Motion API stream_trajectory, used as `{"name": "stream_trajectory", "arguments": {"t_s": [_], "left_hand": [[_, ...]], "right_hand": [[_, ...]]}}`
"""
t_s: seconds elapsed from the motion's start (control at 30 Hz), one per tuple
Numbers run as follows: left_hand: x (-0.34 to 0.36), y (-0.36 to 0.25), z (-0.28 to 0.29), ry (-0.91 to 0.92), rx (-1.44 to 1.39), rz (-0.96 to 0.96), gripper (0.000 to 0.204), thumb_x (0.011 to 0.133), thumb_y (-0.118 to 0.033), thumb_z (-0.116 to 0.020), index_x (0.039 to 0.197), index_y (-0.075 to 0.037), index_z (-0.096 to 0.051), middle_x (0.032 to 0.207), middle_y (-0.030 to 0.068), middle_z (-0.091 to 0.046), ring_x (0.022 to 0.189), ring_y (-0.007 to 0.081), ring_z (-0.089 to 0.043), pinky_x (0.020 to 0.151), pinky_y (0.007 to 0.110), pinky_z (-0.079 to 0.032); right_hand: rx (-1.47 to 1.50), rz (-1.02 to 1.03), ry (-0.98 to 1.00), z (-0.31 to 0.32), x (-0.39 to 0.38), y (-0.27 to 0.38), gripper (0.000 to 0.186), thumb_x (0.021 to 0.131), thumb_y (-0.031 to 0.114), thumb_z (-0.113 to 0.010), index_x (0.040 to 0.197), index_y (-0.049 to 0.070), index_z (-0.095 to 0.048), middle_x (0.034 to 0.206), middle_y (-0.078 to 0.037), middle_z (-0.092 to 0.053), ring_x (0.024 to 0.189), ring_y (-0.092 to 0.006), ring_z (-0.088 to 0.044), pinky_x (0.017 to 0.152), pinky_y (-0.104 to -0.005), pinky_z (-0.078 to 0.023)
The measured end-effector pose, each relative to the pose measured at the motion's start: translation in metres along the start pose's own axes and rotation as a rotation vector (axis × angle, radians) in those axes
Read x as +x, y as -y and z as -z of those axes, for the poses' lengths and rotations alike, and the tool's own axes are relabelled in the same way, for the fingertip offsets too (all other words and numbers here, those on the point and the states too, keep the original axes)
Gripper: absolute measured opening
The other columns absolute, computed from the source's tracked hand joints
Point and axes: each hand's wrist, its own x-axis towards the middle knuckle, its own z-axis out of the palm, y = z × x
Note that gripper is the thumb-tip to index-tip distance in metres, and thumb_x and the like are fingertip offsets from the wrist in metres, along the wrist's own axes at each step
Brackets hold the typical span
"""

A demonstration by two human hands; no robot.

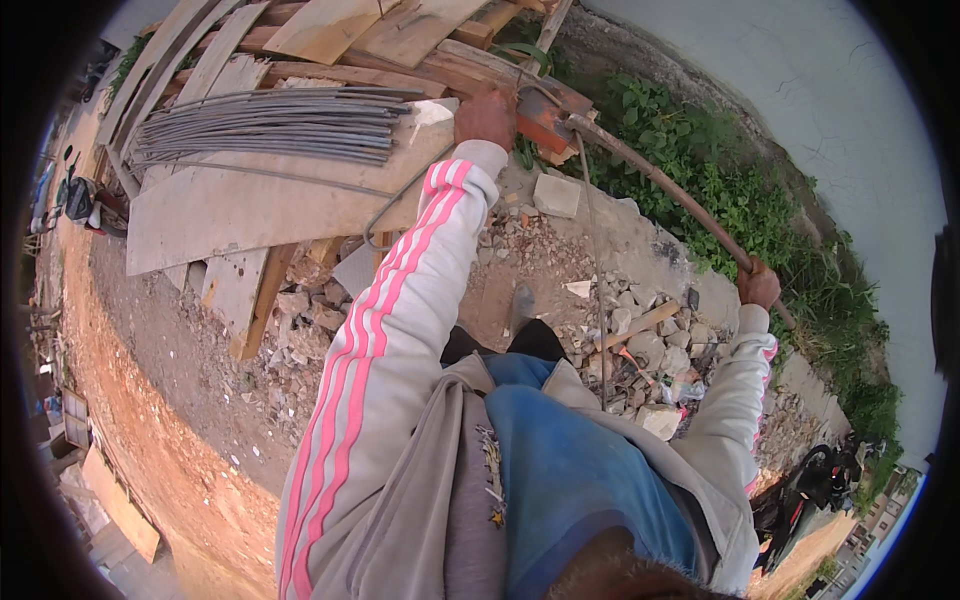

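My right hand (760, 283) is wrapped round a long rusty metal bar (660, 180), near its lower right end. From there the bar runs up and left to an orange metal block (545, 125) on the wooden planks. Against the block's left side my left hand (487, 118) is closed in a fist; what its fingers hold is hidden. A bent thin steel rod (398, 196) passes beneath my left wrist. Another thin rod (595, 250) slants down from beside the block towards my body. A bundle of straight steel rods (270, 125) lies on a plywood board (240, 215) left of my left hand.
Loose planks (330, 30) are stacked at the far left. Broken stones and rubble (650, 345) cover the ground around my feet. Green weeds (690, 150) grow along a pale wall (800, 80) on the right. A motorcycle (815, 485) stands at the lower right, another (85, 200) at the left.
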Motion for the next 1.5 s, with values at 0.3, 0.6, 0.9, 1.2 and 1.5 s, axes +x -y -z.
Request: {"name": "stream_trajectory", "arguments": {"t_s": [0.3,0.6,0.9,1.2,1.5], "left_hand": [[0.010,0.003,-0.012,0.031,0.000,-0.085,0.024,0.094,-0.025,-0.060,0.106,-0.013,-0.077,0.110,0.0160,-0.072,0.100,0.0381,-0.072,0.084,0.049,-0.059],[0.017,0.006,-0.020,0.028,-0.005,-0.093,0.024,0.095,-0.026,-0.059,0.104,-0.013,-0.077,0.109,0.0147,-0.075,0.104,0.0349,-0.072,0.088,0.046,-0.059],[0.009,-0.005,-0.009,0.046,-0.098,-0.064,0.022,0.095,-0.022,-0.060,0.101,-0.007,-0.075,0.108,0.0195,-0.070,0.098,0.0396,-0.072,0.084,0.051,-0.058],[-0.019,-0.039,0.012,-0.274,0.003,-0.078,0.030,0.091,-0.032,-0.065,0.110,-0.009,-0.073,0.123,0.0192,-0.060,0.111,0.0384,-0.059,0.097,0.050,-0.048],[-0.200,-0.008,0.151,0.035,-0.166,-0.494,0.067,0.079,-0.037,-0.081,0.132,-0.003,-0.058,0.130,0.0182,-0.055,0.123,0.0375,-0.051,0.100,0.051,-0.044]], "right_hand": [[-0.032,-0.215,-0.047,0.045,-0.142,0.051,0.028,0.087,0.044,-0.069,0.085,0.016,-0.075,0.079,-0.015,-0.072,0.076,-0.0393,-0.071,0.069,-0.0512,-0.056],[-0.013,-0.331,0.048,0.120,-0.255,0.153,0.031,0.089,0.045,-0.069,0.093,0.014,-0.071,0.077,-0.017,-0.071,0.076,-0.0389,-0.072,0.065,-0.0497,-0.056],[0.667,-0.367,0.501,0.139,-0.311,0.005,0.062,0.097,0.063,-0.055,0.077,0.004,-0.062,0.067,-0.012,-0.058,0.059,-0.0274,-0.054,0.059,-0.0399,-0.043],[0.560,-0.415,0.361,0.156,-0.329,0.021,0.076,0.098,0.067,-0.049,0.078,-0.004,-0.067,0.062,-0.019,-0.055,0.061,-0.0335,-0.057,0.063,-0.0463,-0.044],[0.602,-0.440,0.354,0.153,-0.334,0.028,0.075,0.098,0.066,-0.050,0.080,-0.005,-0.066,0.057,-0.011,-0.045,0.056,-0.0233,-0.044,0.056,-0.0425,-0.037]]}}
